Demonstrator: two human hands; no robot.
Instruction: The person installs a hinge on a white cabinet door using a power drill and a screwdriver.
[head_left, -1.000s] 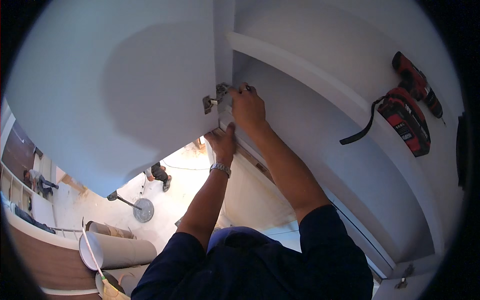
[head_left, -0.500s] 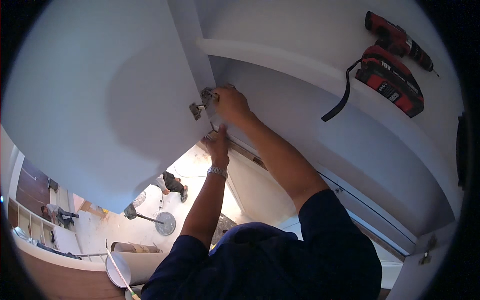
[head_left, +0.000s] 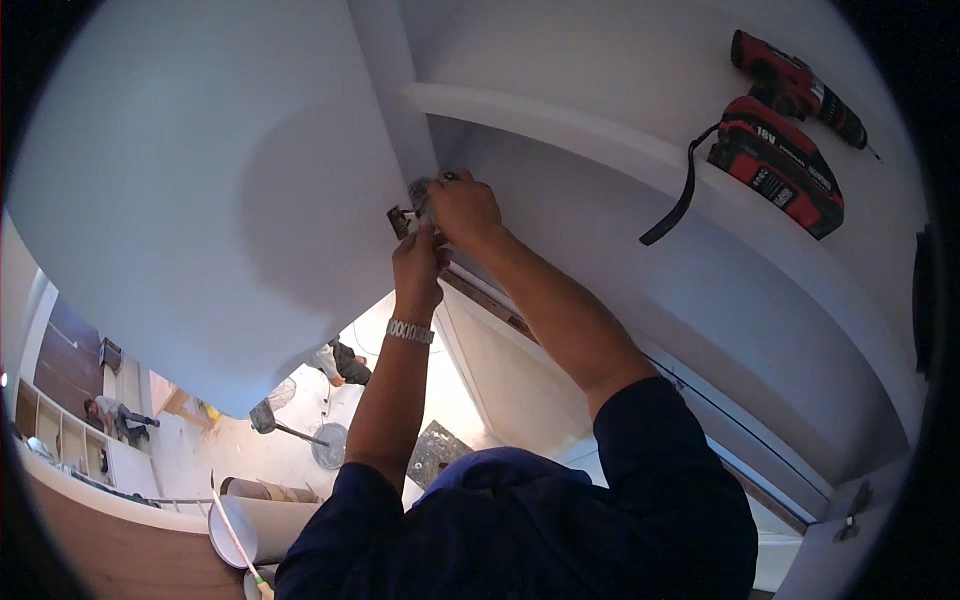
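Note:
A metal cabinet hinge (head_left: 400, 222) joins the pale cabinet door (head_left: 200, 180) on the left to the side panel (head_left: 388, 80). My right hand (head_left: 466, 212) is closed around the panel-side part of the hinge, its fingers covering much of the metal. Just below, my left hand (head_left: 417, 268), with a metal watch (head_left: 410, 331) at the wrist, has its fingertips raised to the same hinge in a pinch. Both hands meet there, so the exact contact is partly hidden.
A red and black cordless drill (head_left: 785, 120) with a dangling strap lies on the curved-looking shelf (head_left: 600, 135) at upper right. Another hinge (head_left: 853, 512) sits at lower right. Below are a pedestal fan (head_left: 325, 445), a white cylinder (head_left: 265, 530) and two other people (head_left: 345, 362).
My left hand has moved up from the cabinet's lower edge to the hinge beside my right hand. The right hand stays at the hinge, its fingers shifted slightly.

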